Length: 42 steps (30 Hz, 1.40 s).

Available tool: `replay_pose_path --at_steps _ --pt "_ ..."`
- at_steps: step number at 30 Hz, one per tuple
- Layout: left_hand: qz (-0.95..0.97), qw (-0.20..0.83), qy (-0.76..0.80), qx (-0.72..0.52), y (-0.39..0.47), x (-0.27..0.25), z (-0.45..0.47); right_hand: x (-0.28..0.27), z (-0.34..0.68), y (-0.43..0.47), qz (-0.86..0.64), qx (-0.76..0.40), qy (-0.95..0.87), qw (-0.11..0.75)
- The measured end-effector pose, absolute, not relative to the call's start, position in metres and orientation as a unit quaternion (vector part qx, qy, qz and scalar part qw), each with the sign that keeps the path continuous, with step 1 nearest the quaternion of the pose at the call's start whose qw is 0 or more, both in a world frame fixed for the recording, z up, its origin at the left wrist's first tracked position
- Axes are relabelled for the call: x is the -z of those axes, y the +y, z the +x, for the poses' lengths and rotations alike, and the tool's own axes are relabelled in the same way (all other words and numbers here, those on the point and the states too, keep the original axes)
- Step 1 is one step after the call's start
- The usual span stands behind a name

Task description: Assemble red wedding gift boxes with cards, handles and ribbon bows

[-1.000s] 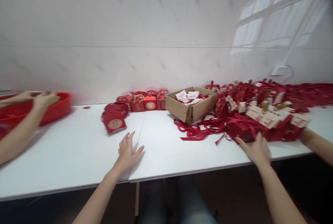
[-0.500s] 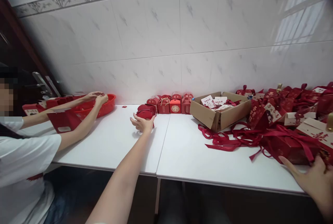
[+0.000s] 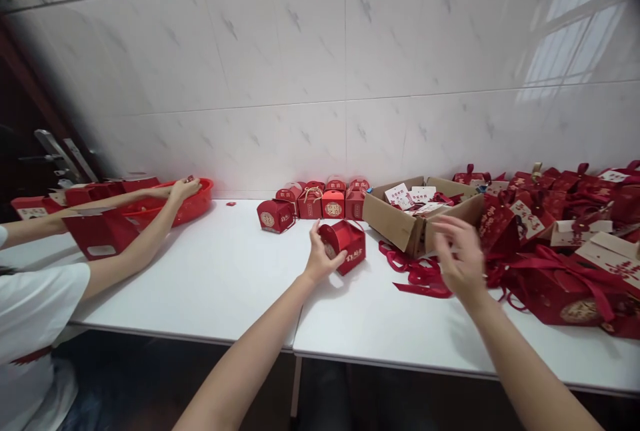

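My left hand [image 3: 321,256] grips a small red gift box [image 3: 351,248] with a rounded top, thumb on the near side, just above the white table [image 3: 240,284]. My right hand [image 3: 461,259] is in the air over some dark red ribbons [image 3: 423,277], blurred, with fingers apart and nothing seen in it. Behind it stands an open cardboard box [image 3: 395,216] with white cards and red pieces inside. Another red gift box [image 3: 277,215] rests on the table left of the one I hold. Several small red boxes [image 3: 333,204] are lined up against the wall.
On the right lies a pile of red and cream gift boxes [image 3: 555,284] with ribbons. At the left a person in a white shirt [image 3: 43,304] reaches over a red plastic basin [image 3: 203,203]. Red bags [image 3: 100,234] stand beside it. The table's front edge runs below my arms.
My left hand has moved right with one red box, and another box now shows where it was. My right hand has left the ribboned box on the right and moved inward.
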<state>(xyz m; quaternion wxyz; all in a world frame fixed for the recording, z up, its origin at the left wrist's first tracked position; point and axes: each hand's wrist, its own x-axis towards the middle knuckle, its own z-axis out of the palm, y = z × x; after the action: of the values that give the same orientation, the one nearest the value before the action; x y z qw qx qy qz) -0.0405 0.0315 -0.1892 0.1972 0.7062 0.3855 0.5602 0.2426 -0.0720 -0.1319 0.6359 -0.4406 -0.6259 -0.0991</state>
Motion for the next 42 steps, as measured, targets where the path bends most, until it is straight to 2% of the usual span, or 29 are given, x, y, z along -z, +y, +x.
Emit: replay_pose_path --at_steps 2,4,5,8,16,21,25,32,37,42 --pt "0.762 0.19 0.336 -0.519 0.028 0.195 -0.035 0.123 0.202 -0.037 -0.404 -0.068 -0.687 0.6" --pt "0.784 0.17 0.321 -0.503 0.027 0.198 -0.036 0.128 0.173 -0.008 -0.406 -0.124 -0.689 0.588" --pt "0.787 0.163 0.321 -0.501 0.027 0.2 -0.038 0.134 0.162 0.003 -0.406 -0.203 -0.66 0.598" --pt "0.795 0.143 0.314 -0.499 0.028 0.201 -0.044 0.154 0.144 0.019 -0.4 -0.256 -0.65 0.593" --pt "0.877 -0.055 0.188 -0.438 0.023 0.185 -0.051 0.167 0.139 -0.001 -0.371 -0.21 -0.677 0.6" --pt "0.872 -0.109 0.195 -0.435 0.02 0.183 -0.051 0.162 0.143 -0.005 -0.404 -0.147 -0.69 0.582" --pt "0.841 -0.104 0.233 -0.478 0.022 0.181 -0.053 0.158 0.147 -0.006 -0.427 -0.109 -0.69 0.574" --pt "0.789 0.012 0.296 -0.538 0.017 0.17 -0.056 0.155 0.147 -0.006 -0.472 -0.137 -0.628 0.603" --pt "0.765 -0.014 0.349 -0.541 0.009 0.164 -0.051 0.156 0.145 -0.004 -0.469 -0.18 -0.627 0.596" --pt "0.783 -0.039 0.349 -0.514 0.008 0.161 -0.057 0.149 0.147 -0.008 -0.43 -0.296 -0.631 0.573"
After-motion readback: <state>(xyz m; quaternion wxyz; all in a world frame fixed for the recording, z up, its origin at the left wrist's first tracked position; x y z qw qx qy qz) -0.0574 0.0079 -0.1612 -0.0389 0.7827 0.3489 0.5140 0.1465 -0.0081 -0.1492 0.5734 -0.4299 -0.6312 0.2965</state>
